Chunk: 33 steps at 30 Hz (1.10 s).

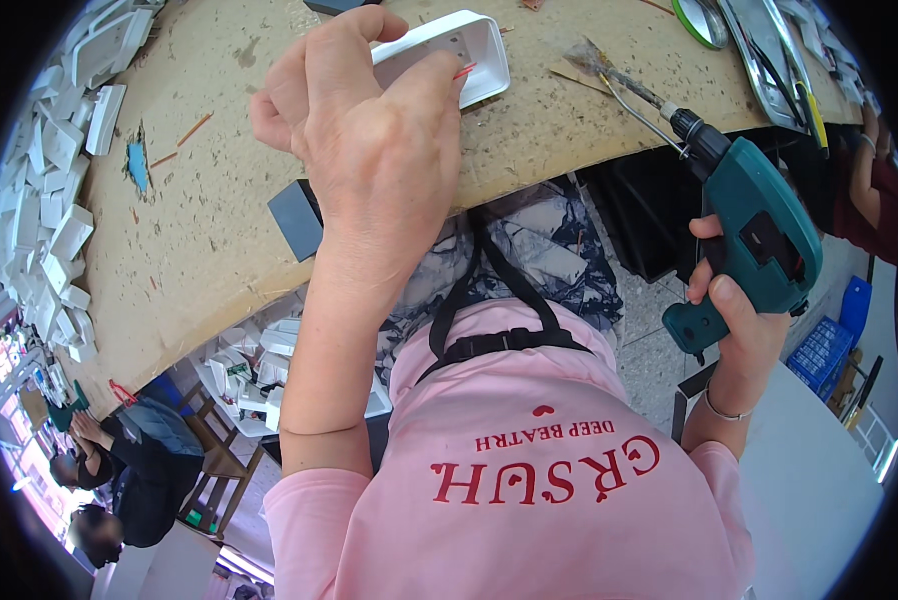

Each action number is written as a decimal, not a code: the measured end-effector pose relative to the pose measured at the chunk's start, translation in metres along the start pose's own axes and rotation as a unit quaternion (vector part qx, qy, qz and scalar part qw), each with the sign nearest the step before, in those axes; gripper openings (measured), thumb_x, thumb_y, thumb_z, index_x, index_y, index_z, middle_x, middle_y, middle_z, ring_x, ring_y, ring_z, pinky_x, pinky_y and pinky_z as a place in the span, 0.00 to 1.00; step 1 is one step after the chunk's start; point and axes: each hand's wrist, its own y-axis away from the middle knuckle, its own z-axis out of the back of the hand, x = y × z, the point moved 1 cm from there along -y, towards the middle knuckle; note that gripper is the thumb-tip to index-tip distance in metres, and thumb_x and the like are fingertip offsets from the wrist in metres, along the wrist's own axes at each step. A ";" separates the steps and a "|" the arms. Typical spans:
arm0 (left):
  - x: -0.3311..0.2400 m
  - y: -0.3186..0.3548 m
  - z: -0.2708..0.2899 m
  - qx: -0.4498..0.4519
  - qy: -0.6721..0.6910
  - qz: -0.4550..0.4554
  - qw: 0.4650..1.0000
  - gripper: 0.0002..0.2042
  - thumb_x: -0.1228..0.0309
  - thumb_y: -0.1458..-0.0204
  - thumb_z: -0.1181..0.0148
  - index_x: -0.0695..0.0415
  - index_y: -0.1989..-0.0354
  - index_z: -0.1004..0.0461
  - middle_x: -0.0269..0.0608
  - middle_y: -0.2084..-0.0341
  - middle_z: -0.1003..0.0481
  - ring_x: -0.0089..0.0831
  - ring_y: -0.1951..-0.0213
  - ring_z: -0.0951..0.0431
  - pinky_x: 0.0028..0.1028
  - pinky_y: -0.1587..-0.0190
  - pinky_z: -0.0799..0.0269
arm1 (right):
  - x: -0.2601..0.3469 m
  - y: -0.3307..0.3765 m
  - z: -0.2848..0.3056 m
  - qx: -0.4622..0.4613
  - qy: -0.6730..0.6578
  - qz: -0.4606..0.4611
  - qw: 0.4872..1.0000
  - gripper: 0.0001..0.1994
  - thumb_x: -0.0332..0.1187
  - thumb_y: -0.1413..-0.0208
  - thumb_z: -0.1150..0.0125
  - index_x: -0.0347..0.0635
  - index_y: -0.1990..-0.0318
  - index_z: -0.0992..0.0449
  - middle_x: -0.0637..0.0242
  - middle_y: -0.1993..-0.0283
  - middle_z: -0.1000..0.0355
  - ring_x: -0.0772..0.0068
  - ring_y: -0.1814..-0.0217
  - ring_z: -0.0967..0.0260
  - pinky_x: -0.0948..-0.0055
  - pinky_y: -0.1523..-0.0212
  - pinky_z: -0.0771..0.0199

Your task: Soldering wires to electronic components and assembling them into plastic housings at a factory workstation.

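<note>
My left hand (pixel 374 130) reaches over a white plastic housing (pixel 486 60), a small open box at the top of the table. Thin red wire (pixel 465 71) sticks out at its closed fingertips inside the housing. The fingers hide part of the box, and its inside shows small holes. My right hand (pixel 734 300) is wrapped round the handle of a green soldering gun (pixel 764 225). The gun's metal tip (pixel 609 65) points up and left, resting close to the worktop, apart from the housing. A thin bent metal tube runs beside the tip.
A heap of white plastic housings (pixel 64 200) lines the worktop's left side. A dark grey block (pixel 297 220) sits at the near edge. A bin of white parts (pixel 259 365) stands below. A metal tray (pixel 764 65) and green-rimmed dish (pixel 701 22) lie far right. Other people sit at lower left.
</note>
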 end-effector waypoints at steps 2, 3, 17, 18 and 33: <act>0.001 0.002 0.003 -0.003 0.000 0.003 1.000 0.04 0.68 0.60 0.36 0.48 0.73 0.21 0.30 0.63 0.29 0.31 0.58 0.34 0.32 0.55 0.50 | 0.003 0.003 0.000 -0.003 -0.008 0.000 1.000 0.31 0.33 0.60 0.34 0.31 0.47 0.37 0.52 0.58 0.29 0.76 0.75 0.31 0.78 0.75 0.28; 0.003 0.004 0.004 -0.001 -0.003 0.002 1.000 0.04 0.69 0.60 0.35 0.48 0.74 0.21 0.28 0.65 0.29 0.29 0.61 0.33 0.31 0.57 0.50 | 0.004 0.004 0.000 -0.006 -0.017 -0.001 1.000 0.32 0.34 0.60 0.33 0.30 0.47 0.37 0.52 0.58 0.29 0.75 0.75 0.31 0.78 0.75 0.28; 0.009 0.019 0.004 0.009 0.078 -0.007 0.997 0.04 0.72 0.61 0.35 0.51 0.75 0.23 0.27 0.75 0.27 0.24 0.72 0.31 0.28 0.64 0.50 | 0.003 0.017 0.002 0.009 -0.041 0.023 0.999 0.37 0.39 0.63 0.29 0.28 0.47 0.39 0.48 0.59 0.30 0.75 0.79 0.32 0.81 0.80 0.31; 0.009 0.019 0.005 -0.001 0.061 -0.002 0.998 0.04 0.72 0.61 0.35 0.50 0.75 0.23 0.27 0.73 0.28 0.25 0.70 0.32 0.28 0.63 0.50 | 0.005 0.018 0.000 0.010 -0.063 0.016 0.998 0.37 0.38 0.65 0.28 0.27 0.48 0.37 0.47 0.59 0.30 0.74 0.78 0.32 0.80 0.80 0.31; 0.000 -0.005 -0.001 0.032 0.074 0.078 0.994 0.02 0.74 0.62 0.40 0.55 0.78 0.25 0.36 0.64 0.31 0.37 0.60 0.34 0.45 0.55 0.50 | -0.002 0.004 -0.024 0.098 -0.073 -0.011 0.992 0.35 0.30 0.62 0.29 0.30 0.45 0.39 0.48 0.55 0.31 0.74 0.72 0.31 0.80 0.74 0.30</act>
